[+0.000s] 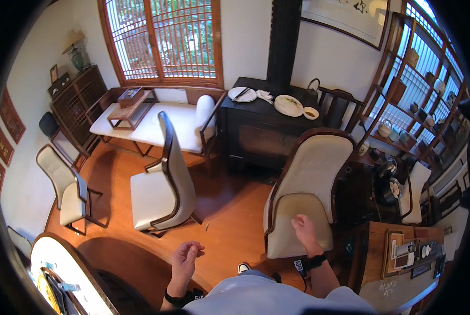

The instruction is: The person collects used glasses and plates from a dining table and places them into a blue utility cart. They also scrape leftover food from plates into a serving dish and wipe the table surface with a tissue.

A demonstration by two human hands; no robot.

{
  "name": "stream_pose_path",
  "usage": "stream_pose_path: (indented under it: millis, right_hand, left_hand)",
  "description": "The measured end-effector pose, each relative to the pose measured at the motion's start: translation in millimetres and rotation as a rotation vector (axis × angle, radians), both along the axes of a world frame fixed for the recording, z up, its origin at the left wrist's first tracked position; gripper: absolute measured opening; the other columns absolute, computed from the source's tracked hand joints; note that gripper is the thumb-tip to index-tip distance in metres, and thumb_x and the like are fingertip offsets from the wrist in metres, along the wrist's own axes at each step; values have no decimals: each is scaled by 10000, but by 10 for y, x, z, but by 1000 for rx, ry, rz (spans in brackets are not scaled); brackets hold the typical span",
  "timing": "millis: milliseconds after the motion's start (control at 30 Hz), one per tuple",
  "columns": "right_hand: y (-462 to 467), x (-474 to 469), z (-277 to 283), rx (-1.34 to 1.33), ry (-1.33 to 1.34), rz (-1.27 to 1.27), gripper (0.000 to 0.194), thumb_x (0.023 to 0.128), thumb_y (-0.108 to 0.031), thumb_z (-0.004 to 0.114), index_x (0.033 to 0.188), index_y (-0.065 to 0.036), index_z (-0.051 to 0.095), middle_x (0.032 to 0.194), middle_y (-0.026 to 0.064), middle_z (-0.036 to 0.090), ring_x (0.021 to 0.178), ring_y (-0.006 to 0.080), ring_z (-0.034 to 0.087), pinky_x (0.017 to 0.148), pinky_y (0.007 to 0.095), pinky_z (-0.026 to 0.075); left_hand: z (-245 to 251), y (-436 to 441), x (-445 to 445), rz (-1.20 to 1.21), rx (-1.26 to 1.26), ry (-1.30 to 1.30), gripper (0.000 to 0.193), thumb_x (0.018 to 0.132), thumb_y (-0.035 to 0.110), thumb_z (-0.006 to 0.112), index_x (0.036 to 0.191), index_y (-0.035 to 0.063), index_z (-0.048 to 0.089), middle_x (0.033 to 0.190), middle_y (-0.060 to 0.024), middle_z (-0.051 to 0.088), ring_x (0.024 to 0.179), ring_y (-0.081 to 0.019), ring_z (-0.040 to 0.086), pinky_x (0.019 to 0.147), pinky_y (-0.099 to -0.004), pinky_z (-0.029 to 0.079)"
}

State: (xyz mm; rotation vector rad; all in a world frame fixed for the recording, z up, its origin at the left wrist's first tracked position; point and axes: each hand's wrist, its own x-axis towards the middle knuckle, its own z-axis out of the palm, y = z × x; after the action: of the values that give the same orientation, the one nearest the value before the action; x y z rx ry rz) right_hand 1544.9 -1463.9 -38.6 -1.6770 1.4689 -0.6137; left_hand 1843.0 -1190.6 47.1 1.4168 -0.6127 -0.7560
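My left hand (185, 260) is held over the wooden floor (231, 220), its fingers curled in and nothing visible in it. My right hand (305, 230) is also loosely closed, with no object seen in it. In the picture it overlaps the seat of a cream high-backed chair (321, 165); whether it touches the chair I cannot tell. Both wrists wear black straps, and a cable hangs from the right one. Ahead is a black stove (266, 138) bearing a white plate with chopsticks (242, 94), crumpled tissue (264, 96), a plate with food scraps (288, 106) and a small sauce bowl (311, 113).
Another cream chair (152, 197) stands ahead left, with a smaller chair (72, 193) beyond. A round table (89, 287) is at lower left. To the right are a wooden table (370, 252) with a tray and a shelf of teapots (400, 136). A daybed (152, 122) lines the window.
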Motion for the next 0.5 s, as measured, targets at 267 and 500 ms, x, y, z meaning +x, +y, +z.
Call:
stream_pose_path:
  millis: [267,500]
  right_hand:
    - [-791,389,-268,171,-239,-90,396,899,-245,664,1159,45,598,1036,153,699,960,212,669,855,313,509]
    - [-1978,1228,-405,1,-345,-91,310,927,-207,651,1126,26,607,1019,92,683,930,157,647,821,277,503]
  left_hand:
    - [-41,-1633,371,-321,99,17,245,1014,216,526,1059,-9,611,946,-106,694,824,-169,669,764,-289,534]
    - [-142,-3178,1138,-482,56,42,223,1011,200,532,1055,1,622,933,-70,681,827,-131,651,764,-265,533]
